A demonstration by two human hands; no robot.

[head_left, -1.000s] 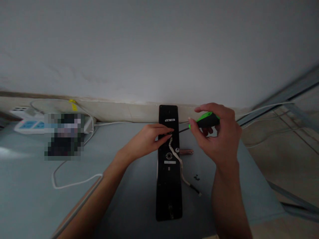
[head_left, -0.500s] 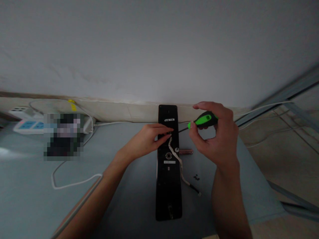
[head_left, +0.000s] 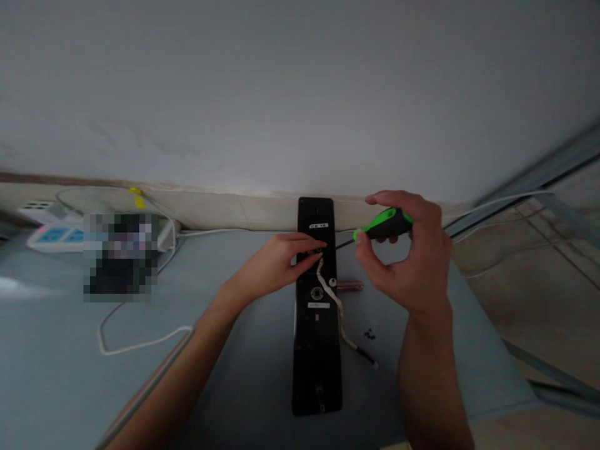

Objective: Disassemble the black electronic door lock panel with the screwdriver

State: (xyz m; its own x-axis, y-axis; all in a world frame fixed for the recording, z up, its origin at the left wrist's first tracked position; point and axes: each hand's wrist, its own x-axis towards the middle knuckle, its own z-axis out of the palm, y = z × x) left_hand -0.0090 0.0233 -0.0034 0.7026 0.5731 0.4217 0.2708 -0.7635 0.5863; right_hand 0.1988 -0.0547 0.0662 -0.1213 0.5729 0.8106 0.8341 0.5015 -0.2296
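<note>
While the screwdriver (head_left: 384,226) rests its tip on the upper part of the black panel (head_left: 317,350), which lies flat on the grey table (head_left: 244,375), the job looks midway. A white cable (head_left: 340,312) trails loose and small dark bits (head_left: 370,334) lie beside it. The right hand (head_left: 412,262) is wrapped round the green handle. The left hand (head_left: 276,262) lies on the panel at the tip, fingers drawn close; whether they pinch anything is unclear.

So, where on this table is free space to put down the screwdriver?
Bare table lies near you, below the white cable, and between left forearm and black panel. Crowded: right of the panel, with wire, screws and a small rod.
</note>
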